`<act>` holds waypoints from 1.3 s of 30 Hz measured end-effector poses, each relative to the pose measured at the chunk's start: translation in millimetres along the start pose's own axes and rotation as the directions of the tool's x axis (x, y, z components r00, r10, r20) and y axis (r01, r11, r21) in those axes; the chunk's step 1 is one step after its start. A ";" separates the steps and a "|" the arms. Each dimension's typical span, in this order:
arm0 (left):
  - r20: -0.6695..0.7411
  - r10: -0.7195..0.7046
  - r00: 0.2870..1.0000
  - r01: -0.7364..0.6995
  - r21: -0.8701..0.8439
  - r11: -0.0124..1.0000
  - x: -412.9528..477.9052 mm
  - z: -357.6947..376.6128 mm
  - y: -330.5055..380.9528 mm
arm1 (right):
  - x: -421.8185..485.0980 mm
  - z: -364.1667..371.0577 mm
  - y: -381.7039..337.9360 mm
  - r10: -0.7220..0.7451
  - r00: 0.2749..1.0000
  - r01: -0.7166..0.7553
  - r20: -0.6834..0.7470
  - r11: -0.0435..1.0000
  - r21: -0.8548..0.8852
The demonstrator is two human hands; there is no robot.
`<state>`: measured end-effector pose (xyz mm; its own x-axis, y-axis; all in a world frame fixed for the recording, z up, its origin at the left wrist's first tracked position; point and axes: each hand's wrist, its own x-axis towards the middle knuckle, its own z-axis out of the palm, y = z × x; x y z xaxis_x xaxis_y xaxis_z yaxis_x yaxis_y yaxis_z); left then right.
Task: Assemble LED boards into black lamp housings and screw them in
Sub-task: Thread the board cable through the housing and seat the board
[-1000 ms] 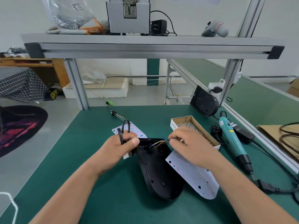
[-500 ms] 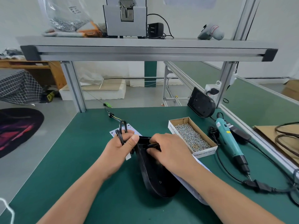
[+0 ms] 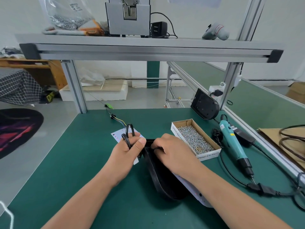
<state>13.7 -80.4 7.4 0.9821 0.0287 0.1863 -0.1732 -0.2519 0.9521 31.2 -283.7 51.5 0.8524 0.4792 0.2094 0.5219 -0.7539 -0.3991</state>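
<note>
A black lamp housing (image 3: 162,177) lies on the green table, tilted on its edge in front of me. My left hand (image 3: 127,154) grips a looped black cable (image 3: 129,134) at the housing's far left corner. My right hand (image 3: 171,152) has its fingers curled into the housing's far end, where the wires are hidden under it. A white LED board (image 3: 194,190) lies under my right forearm, against the housing's right side. A second white LED board (image 3: 116,135) lies flat behind my left hand.
An open cardboard box of screws (image 3: 194,139) stands right of my hands. A teal electric screwdriver (image 3: 234,144) with its cord lies further right. Another black housing (image 3: 205,104) leans on the frame post. An aluminium shelf (image 3: 148,50) spans overhead.
My right hand moved left from the wires' free end into the housing's far end, covering the yellow wires. The LED board came in against the housing under my forearm. My left hand stayed put.
</note>
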 end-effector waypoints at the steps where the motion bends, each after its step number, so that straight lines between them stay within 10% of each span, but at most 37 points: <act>1: -0.001 -0.005 1.000 0.005 -0.004 1.000 -0.3 2.7 0.6 | -0.1 -0.4 -0.2 -0.020 1.000 0.020 0.002 0.999 -0.030; 26: -0.033 0.034 0.999 -0.035 -0.011 0.999 -6.5 19.3 24.6 | 0.5 2.0 12.3 0.099 0.970 -0.077 -0.222 0.992 0.104; 33: -0.030 0.008 1.000 -0.012 -0.115 0.993 -12.9 28.5 30.7 | -0.5 -0.4 9.7 -0.124 0.988 0.116 0.095 0.990 0.082; 39: 0.093 0.034 0.995 -0.017 -0.174 0.985 -13.4 31.3 28.1 | -6.4 4.4 16.8 -0.171 0.981 0.158 0.094 0.980 0.124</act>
<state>-1.9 -118.2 24.1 0.9783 -0.0700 0.1952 -0.2006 -0.0799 0.9764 34.4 -297.4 39.5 0.7439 0.6409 0.1895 0.6421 -0.6070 -0.4682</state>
